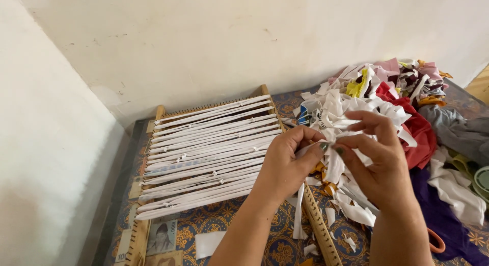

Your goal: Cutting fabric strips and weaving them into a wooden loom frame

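White strip between both hands

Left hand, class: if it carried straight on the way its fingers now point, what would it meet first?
The left hand points right, pinching a white fabric strip. It would probably meet the right hand's fingertips first, almost touching already; the heap of white cloth strips lies behind, though depth is unclear.

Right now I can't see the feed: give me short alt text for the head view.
Two bare hands, left hand and right hand, pinch a white fabric strip between them above a wooden frame loom strung with white strips. A pile of mixed fabric scraps lies to the right on a patterned blue cloth, against a pale wall.
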